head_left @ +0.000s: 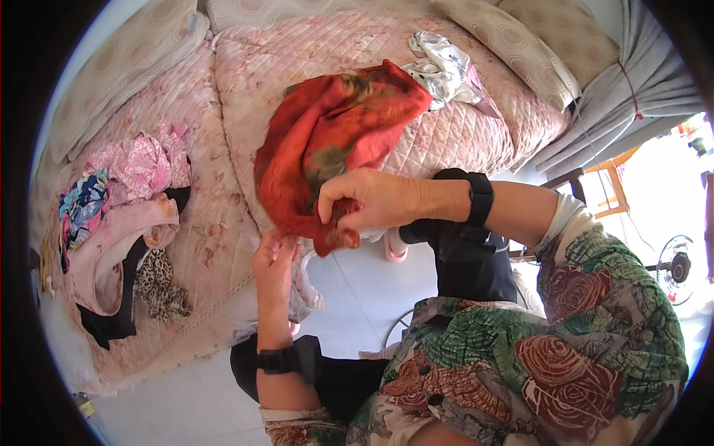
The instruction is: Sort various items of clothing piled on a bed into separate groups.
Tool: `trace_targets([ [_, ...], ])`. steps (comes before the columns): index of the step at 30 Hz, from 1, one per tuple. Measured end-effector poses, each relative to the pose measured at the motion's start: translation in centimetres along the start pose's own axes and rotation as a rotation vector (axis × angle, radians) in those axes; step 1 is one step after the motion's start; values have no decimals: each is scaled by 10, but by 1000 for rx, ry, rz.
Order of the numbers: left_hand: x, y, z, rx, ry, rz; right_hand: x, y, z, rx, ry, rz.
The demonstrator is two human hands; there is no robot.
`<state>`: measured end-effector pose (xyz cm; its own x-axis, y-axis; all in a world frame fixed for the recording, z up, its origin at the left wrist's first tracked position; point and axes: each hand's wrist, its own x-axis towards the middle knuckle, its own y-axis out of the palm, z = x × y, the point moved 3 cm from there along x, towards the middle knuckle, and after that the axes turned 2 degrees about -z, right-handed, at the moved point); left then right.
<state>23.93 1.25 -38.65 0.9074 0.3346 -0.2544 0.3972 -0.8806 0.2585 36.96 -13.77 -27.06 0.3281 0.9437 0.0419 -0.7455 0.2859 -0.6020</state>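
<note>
Beside the bed (212,193), the left hand (270,255) pinches and the right hand (372,198) grips the bunched near end of the red cloth (331,123), spread partly over the bed. If the hold loosens, it could slip; uneven pulling may disturb the white garment (445,70) beyond.

Left hand (273,251) pinches, extended forward; right hand (374,199) curls near it, extended leftward.

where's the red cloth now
Near the middle of the head view, the red cloth is over the pink bedcover, left of the white cloth, its near edge held by the left hand and right hand.
</note>
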Motion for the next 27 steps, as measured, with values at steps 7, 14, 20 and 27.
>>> trace_targets([
  [7,1,-4,0,12,76,4,18,-28,-63,-678,233,-218],
  [14,-3,-6,6,-6,104,24,67,-42,-55,-810,375,100],
  [20,-14,-13,2,15,57,-4,193,-101,74,-395,-250,-374],
  [27,2,-3,1,-43,-4,63,159,-147,134,-246,-406,-390],
])
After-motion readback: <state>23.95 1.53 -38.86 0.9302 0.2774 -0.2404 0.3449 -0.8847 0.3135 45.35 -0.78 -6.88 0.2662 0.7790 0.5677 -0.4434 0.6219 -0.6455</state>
